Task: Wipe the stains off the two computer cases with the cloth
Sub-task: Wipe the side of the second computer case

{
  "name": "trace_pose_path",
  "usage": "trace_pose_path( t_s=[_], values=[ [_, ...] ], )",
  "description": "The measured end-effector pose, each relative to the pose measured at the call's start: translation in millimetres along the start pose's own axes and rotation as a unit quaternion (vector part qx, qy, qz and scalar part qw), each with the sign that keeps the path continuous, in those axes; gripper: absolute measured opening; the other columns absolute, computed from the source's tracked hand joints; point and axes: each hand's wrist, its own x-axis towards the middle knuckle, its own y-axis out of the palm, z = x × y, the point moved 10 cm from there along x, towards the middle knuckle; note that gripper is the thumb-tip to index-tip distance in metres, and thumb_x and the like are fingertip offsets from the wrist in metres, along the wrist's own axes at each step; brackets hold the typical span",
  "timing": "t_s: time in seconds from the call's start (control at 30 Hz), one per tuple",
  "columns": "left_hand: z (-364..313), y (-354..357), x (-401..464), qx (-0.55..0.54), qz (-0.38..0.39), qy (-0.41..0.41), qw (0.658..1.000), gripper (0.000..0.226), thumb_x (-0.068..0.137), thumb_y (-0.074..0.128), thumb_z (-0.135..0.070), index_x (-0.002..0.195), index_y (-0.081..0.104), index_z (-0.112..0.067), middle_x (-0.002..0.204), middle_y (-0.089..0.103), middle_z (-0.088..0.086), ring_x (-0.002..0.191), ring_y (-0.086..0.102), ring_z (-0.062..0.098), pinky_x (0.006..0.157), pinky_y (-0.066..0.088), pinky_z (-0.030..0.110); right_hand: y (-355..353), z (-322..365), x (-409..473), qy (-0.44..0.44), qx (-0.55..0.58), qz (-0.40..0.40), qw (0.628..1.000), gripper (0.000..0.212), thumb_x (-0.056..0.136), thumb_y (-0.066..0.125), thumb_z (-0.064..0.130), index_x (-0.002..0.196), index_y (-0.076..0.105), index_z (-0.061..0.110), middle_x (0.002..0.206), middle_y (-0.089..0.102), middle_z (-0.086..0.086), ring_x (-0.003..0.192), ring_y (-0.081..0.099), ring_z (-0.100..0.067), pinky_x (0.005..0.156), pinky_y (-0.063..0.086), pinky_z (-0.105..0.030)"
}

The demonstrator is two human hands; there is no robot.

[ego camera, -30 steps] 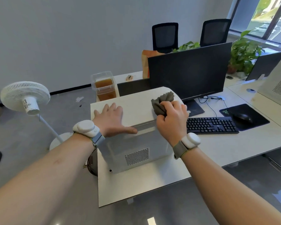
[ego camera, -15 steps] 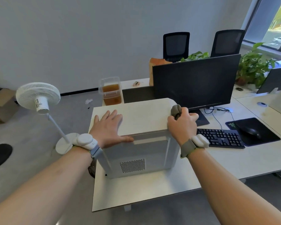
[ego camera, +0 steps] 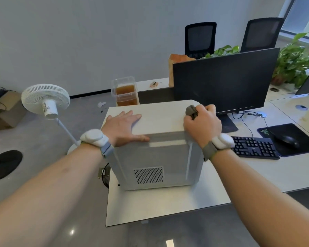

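A white computer case (ego camera: 161,122) stands on the left end of the desk (ego camera: 168,205), its vent grille facing me. My left hand (ego camera: 122,128) lies flat on the case's top, fingers straight, thumb along the near top edge. My right hand (ego camera: 202,124) is at the case's right top edge and grips a bunched grey cloth (ego camera: 191,110), most of it hidden in the fist. A second case is not in view.
A black monitor (ego camera: 225,81) stands just behind the case, with a keyboard (ego camera: 255,147), mouse (ego camera: 286,139) and mouse pad to the right. A clear box of brown liquid (ego camera: 126,92) sits behind the case. A white floor fan (ego camera: 45,100) stands left of the desk.
My right hand has slid from the middle of the case's top to its right edge, bunching the cloth smaller in the fist. The left hand stayed flat on top. My view has shifted left.
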Motion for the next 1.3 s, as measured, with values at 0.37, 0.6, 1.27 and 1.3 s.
trace_pose_path(
  t_s=[0.37,0.6,1.27,1.3],
  values=[
    [-22,-26,38,0.008,-0.188,0.026,0.982,0.035,0.097,0.047,-0.044,0.116,0.063,-0.019,0.114,0.064,0.003,0.103,0.060,0.030,0.087,0.042,0.043,30,38,68,-0.039,-0.087,0.023,0.995,0.030,0.087,0.041,0.039,0.101,0.061,0.023,0.114,0.054,-0.002,0.112,0.044,-0.032,0.089,0.033,-0.043],
    [-23,-22,43,0.051,-0.174,0.014,0.983,0.091,0.066,0.043,-0.094,0.119,0.053,-0.021,0.122,0.058,0.000,0.113,0.056,0.026,0.097,0.040,0.050,51,98,-14,-0.245,0.071,-0.085,0.963,0.037,0.083,0.055,0.014,0.117,0.069,0.006,0.128,0.061,-0.012,0.126,0.049,-0.037,0.114,0.034,-0.056],
    [-11,-30,77,0.090,-0.137,0.023,0.986,0.116,0.035,0.069,-0.096,0.120,0.045,-0.020,0.116,0.055,0.003,0.105,0.057,0.029,0.085,0.044,0.044,160,-100,-150,0.189,0.090,0.146,0.967,0.028,0.101,0.052,0.011,0.128,0.058,0.011,0.123,0.047,-0.010,0.087,0.054,-0.021,0.084,0.045,-0.028],
    [-12,-30,78,0.088,-0.138,0.024,0.986,0.117,0.034,0.069,-0.096,0.120,0.045,-0.020,0.116,0.055,0.003,0.105,0.057,0.029,0.086,0.044,0.044,170,-106,-154,0.191,0.060,0.170,0.965,0.033,0.101,0.051,0.010,0.133,0.055,0.012,0.126,0.047,-0.011,0.090,0.055,-0.025,0.086,0.048,-0.031]
  ],
)
